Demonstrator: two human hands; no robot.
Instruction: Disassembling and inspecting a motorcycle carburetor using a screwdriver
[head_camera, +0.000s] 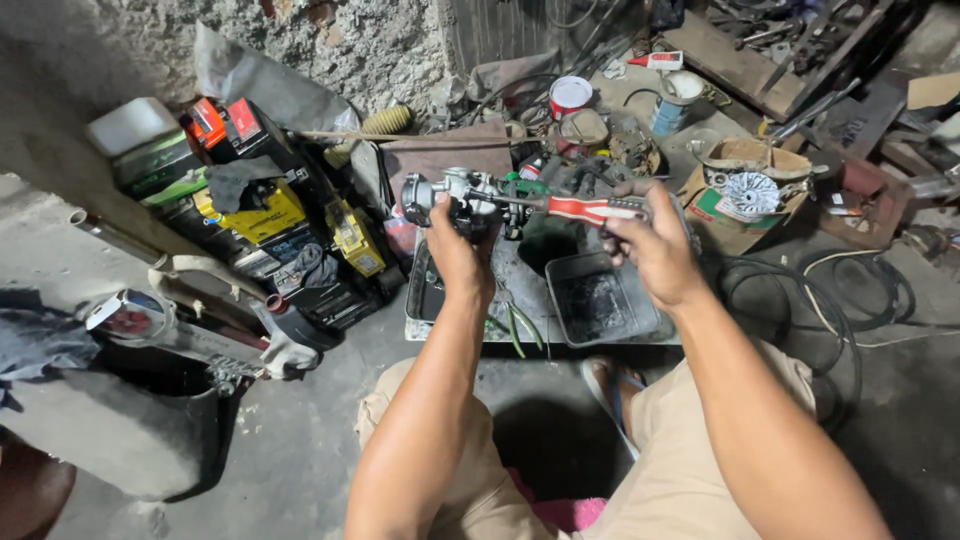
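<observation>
Grey concrete floor (300, 440), cluttered workshop.

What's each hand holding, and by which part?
Left hand: small metal engine part, gripped from below around its body. Right hand: screwdriver, by its red-and-white handle.

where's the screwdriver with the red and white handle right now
In the head view, upper centre: the right hand holds the screwdriver, its tip at the metal carburetor in the left hand.

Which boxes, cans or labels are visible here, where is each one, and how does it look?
Yellow box: left pile, rectangular.
Red-and-black box: top of that pile.
Small yellow box: right of the pile, tilted.
Red can: by the wall, round, white lid.
Cardboard box: right, open, brown with green label.
</observation>
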